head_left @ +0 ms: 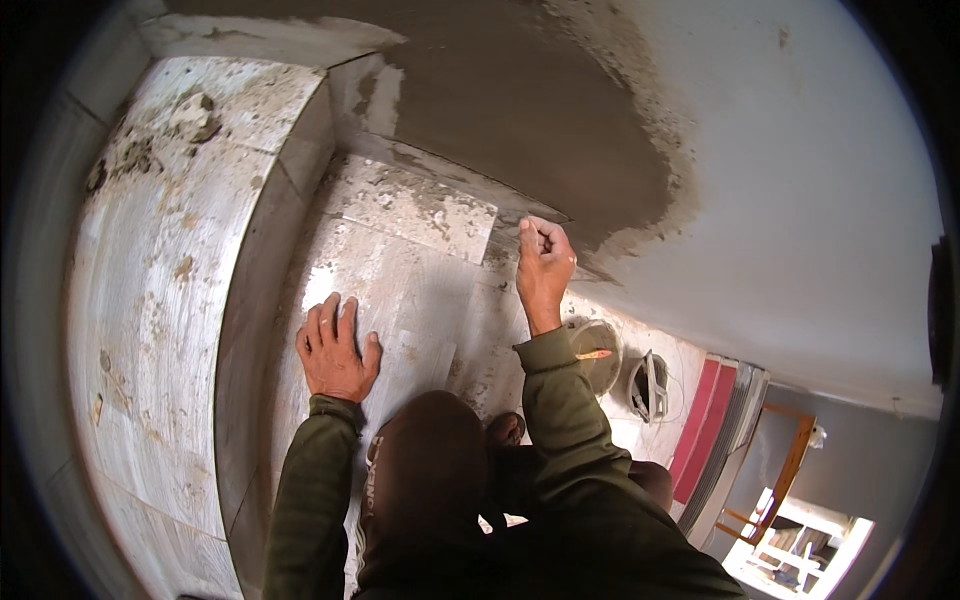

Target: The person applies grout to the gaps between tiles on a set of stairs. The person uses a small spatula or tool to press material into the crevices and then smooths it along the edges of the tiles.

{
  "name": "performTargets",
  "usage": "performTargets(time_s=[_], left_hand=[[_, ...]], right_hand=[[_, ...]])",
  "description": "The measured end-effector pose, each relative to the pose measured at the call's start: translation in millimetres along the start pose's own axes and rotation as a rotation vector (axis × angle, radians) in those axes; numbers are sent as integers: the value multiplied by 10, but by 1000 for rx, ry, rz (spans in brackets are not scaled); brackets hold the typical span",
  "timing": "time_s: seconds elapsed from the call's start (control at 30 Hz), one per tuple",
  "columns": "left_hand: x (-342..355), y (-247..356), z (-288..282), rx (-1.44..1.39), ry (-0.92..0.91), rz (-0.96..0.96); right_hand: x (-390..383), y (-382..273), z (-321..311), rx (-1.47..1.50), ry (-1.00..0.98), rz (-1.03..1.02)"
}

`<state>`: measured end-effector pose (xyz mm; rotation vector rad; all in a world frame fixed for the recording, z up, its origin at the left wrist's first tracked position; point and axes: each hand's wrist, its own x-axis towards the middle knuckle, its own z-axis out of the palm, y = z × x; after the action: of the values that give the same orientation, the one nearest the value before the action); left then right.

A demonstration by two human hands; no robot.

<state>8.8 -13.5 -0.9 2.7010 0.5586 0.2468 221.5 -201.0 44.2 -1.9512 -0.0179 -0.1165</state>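
Observation:
My left hand (338, 350) lies with its fingers spread on the wood-patterned floor tile (420, 280), which is dusty with mortar crumbs. Close to the foot of the wall, my right hand (546, 265) is closed, its fingers curled toward the thumb. Whatever those fingers may pinch is too small or hidden to make out. Just beyond it, a narrow skirting tile (470, 180) runs along the wall's base. Above that strip, a broad patch of grey-brown mortar (520, 110) covers the lower wall.
On my left rises a tiled step (150, 300), with a lump of rubble (195, 118) at its far end. A round bucket (603, 375) and a second container (650, 388) stand by the wall at right. Beyond are red-and-grey striped steps (705, 430) and a wooden frame (790, 465).

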Motion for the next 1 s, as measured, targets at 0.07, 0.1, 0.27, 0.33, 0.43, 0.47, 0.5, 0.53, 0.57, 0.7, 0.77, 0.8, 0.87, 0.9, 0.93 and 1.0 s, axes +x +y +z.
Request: performTargets(time_s=[0.07, 0.1, 0.27, 0.33, 0.43, 0.47, 0.5, 0.53, 0.57, 0.7, 0.77, 0.8, 0.87, 0.9, 0.93, 1.0], left_hand=[[-6, -14, -18, -10, 4, -9], [-4, -20, -27, -26, 8, 0], [-2, -20, -35, -30, 2, 0], [-8, -28, -29, -27, 3, -9], [-14, -23, -43, -22, -3, -17], [-14, -27, -49, -29, -4, -21], [-5, -19, -46, -40, -4, -21], [2, -12, -44, -41, 1, -17], [5, -4, -33, -40, 1, -13], [-3, -9, -42, -45, -1, -10], [0, -7, -46, -48, -11, -11], [0, -14, -52, -45, -12, -9], [-1, -29, -59, -40, -15, -12], [3, -26, -57, -41, -15, -8], [7, -24, -57, -32, -11, -9], [10, -19, -56, -23, -7, -6]], right_hand=[[-11, -141, 192, -76, 6, -87], [-16, -203, 296, -72, -6, -90], [-38, -353, 784, -65, -84, -91], [-52, -426, 953, 33, -123, -66], [-94, -544, 1137, 73, -128, -55], [-98, -537, 1202, 76, -129, -53], [-80, -525, 1257, 57, -110, -65], [-62, -514, 1301, 38, -90, -76], [-43, -503, 1333, 39, -86, -76], [-25, -554, 1462, 30, -77, -78], [-13, -567, 1485, 1, -62, -85], [-14, -569, 1498, -22, -52, -81], [-21, -575, 1536, -42, -41, -75], [-13, -553, 1554, -54, -30, -115], [-4, -533, 1571, -66, -19, -155], [13, -500, 1590, -64, -16, -143]])
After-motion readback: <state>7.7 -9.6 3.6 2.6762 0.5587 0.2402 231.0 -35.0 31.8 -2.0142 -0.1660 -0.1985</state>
